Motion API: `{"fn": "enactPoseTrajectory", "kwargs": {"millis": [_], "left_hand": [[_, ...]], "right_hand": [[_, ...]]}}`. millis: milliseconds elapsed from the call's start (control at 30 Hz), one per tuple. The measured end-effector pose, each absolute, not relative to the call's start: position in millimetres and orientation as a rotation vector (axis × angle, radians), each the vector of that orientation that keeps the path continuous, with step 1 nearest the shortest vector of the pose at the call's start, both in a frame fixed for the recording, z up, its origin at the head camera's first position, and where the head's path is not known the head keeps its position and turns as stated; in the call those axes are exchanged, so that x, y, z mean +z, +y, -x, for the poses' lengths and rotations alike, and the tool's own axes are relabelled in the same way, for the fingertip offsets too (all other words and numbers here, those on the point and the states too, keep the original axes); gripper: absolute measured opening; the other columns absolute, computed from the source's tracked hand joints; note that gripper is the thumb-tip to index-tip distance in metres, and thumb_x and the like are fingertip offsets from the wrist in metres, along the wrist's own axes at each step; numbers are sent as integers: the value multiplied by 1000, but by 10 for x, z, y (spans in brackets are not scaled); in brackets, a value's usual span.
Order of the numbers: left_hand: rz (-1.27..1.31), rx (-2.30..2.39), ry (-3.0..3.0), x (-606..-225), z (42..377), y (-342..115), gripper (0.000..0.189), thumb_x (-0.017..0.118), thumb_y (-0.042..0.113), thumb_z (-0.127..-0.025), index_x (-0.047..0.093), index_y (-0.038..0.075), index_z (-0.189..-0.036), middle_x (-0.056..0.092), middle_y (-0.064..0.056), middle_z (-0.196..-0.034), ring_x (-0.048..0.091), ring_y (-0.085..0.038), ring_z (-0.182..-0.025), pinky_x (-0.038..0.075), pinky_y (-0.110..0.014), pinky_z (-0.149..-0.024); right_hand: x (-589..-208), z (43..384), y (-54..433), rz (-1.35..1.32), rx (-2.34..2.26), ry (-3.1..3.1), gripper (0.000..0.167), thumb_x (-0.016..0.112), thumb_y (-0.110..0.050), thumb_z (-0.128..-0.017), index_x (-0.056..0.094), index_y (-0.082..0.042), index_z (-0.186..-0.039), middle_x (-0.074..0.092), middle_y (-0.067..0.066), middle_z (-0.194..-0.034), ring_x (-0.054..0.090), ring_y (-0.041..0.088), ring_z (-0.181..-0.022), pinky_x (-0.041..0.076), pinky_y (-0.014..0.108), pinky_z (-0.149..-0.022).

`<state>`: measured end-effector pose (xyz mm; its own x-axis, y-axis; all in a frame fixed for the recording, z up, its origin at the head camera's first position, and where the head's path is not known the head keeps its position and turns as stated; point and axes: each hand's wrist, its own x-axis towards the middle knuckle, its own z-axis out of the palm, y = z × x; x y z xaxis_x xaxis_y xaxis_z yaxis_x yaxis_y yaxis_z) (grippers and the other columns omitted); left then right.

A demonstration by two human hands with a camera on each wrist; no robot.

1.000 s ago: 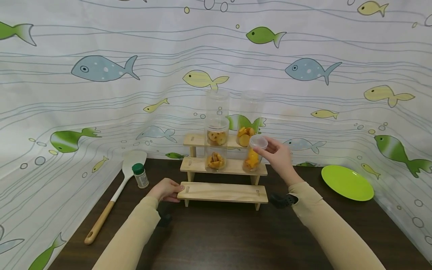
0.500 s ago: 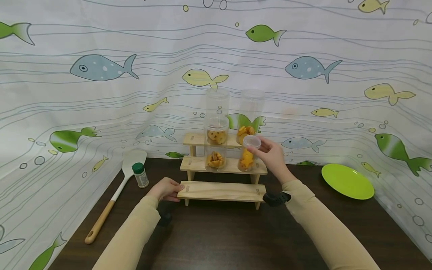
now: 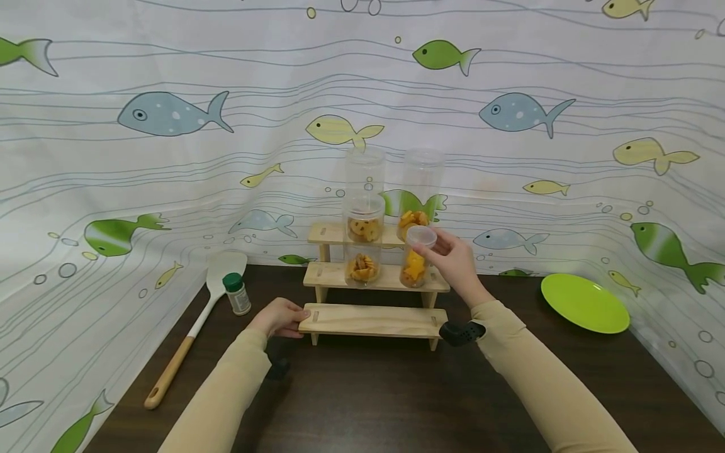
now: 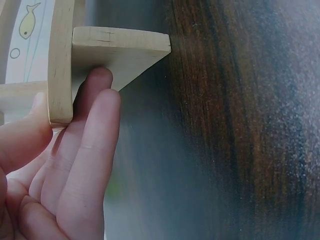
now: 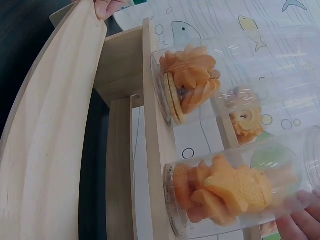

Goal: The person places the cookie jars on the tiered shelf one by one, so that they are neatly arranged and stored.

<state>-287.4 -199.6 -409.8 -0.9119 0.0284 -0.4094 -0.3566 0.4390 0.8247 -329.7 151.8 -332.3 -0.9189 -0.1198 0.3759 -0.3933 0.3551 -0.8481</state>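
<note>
My left hand (image 3: 280,318) grips the left end of the lowest step of a three-tier wooden stand (image 3: 370,319); in the left wrist view the thumb is above the board and fingers lie below it. My right hand (image 3: 457,259) holds a clear jar (image 3: 415,269) of orange star-shaped cookies near its translucent lid. That jar is upright, its base on the right part of the middle step. Left of it, apart, stands another clear jar of cookies (image 3: 363,268). Two more jars stand on the top step, one with chocolate-chip cookies (image 3: 364,230), the other with orange pieces (image 3: 412,220).
On the dark table (image 3: 362,396), a white spatula (image 3: 195,327) with a wooden handle lies at the left. Beside it is a small green-capped shaker bottle (image 3: 236,294). A lime-green plate (image 3: 585,303) lies at the right. A fish-patterned sheet (image 3: 266,56) rises behind the stand.
My right hand has moved a little left with the star-cookie jar along the middle step, then stayed nearly still. The left hand keeps its grip on the stand.
</note>
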Motion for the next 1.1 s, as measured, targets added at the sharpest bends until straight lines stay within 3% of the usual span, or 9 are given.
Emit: {"fn": "enactPoseTrajectory", "kwargs": {"millis": [400, 1100], "left_hand": [[277, 1481, 2309, -4093, 2877, -1994, 39, 56, 12, -96, 53, -18, -120, 68, -22, -91, 69, -23, -75, 60, -39, -72], [267, 1539, 2303, -4111, 2857, -1984, 38, 55, 10, -96, 51, -20, -120, 67, -18, -88, 67, -20, -74, 59, -40, -75]], "right_hand": [[-3339, 3290, 1505, -430, 1583, -2366, 70, 72, -38, -83, 46, -6, -140, 56, 16, -131, 57, 26, -118, 50, 30, -94], [-3291, 3224, 1624, -439, 1584, -2390, 68, 70, -36, -86, 43, -6, -142, 51, 14, -137, 53, 26, -124, 47, 34, -99]]}}
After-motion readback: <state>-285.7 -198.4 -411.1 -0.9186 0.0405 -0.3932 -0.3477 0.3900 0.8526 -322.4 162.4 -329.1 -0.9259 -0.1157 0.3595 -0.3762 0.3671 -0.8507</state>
